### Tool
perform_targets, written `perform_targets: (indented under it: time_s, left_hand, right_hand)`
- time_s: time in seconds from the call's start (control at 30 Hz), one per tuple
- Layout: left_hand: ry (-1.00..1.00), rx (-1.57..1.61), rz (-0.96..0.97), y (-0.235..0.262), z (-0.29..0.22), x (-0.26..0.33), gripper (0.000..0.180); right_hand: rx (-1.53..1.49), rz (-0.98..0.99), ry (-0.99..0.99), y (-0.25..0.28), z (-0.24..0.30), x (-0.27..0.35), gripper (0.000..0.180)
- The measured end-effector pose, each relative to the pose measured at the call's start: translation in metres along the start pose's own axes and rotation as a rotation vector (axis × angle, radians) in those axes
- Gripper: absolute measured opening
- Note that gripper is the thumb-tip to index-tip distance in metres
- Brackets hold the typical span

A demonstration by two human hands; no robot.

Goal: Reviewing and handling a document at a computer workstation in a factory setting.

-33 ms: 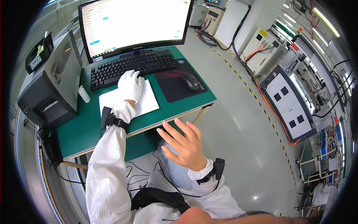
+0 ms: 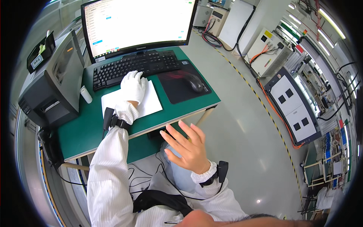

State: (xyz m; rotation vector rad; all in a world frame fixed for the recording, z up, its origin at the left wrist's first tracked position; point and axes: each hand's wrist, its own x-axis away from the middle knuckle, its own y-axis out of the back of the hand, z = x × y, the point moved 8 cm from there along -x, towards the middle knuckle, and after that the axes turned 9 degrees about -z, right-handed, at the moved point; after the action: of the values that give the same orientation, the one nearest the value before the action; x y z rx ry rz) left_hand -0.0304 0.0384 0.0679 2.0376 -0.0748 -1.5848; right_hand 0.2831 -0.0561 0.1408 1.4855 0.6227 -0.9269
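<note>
My left hand (image 2: 132, 86), in a white glove, lies palm down on white paper (image 2: 152, 101) at the front edge of the black keyboard (image 2: 121, 69). Its fingers are stretched out and the fingertips reach the keys; I see nothing gripped. Bare and raised in front of the desk's near edge, my right hand (image 2: 188, 148) is open with its fingers spread. It holds nothing and touches nothing. A black mouse (image 2: 195, 83) sits on a dark mouse pad (image 2: 174, 90) to the right of the paper. Behind the keyboard stands a lit monitor (image 2: 140, 23).
A dark grey label printer (image 2: 49, 89) occupies the left of the green desk (image 2: 89, 132), with a small white roll (image 2: 86, 94) beside it. A handheld scanner (image 2: 48, 147) hangs at the desk's left edge. Cables (image 2: 141, 181) trail under the desk. A dark-framed panel (image 2: 293, 106) stands far right.
</note>
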Motion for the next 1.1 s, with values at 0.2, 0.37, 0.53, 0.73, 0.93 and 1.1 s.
perform_targets:
  time_s: [0.2, 0.37, 0.53, 0.73, 0.93, 1.1]
  left_hand:
    - [0.016, 0.002, 0.015, 0.000, 0.001, 0.001, 0.028]
    - [0.021, -0.011, 0.008, 0.007, 0.004, 0.002, 0.028]
    - [0.048, 0.032, 0.077, 0.009, -0.011, -0.007, 0.028]
    - [0.016, -0.023, -0.014, 0.012, 0.007, 0.000, 0.028]
    - [0.025, -0.012, 0.020, 0.004, -0.002, -0.002, 0.029]
    - [0.018, -0.001, 0.029, 0.004, -0.003, -0.003, 0.028]
  right_hand:
    - [-0.022, -0.034, 0.045, 0.004, 0.009, 0.002, 0.040]
    - [-0.071, -0.036, 0.047, 0.004, 0.015, 0.003, 0.037]
    - [-0.254, -0.126, -0.035, 0.052, 0.023, -0.003, 0.030]
    - [-0.472, -0.556, 0.030, 0.125, 0.042, 0.038, 0.004]
    - [-0.426, -0.658, 0.105, 0.134, 0.048, 0.030, 0.009]
    - [-0.448, -0.734, 0.040, 0.134, 0.059, -0.001, 0.008]
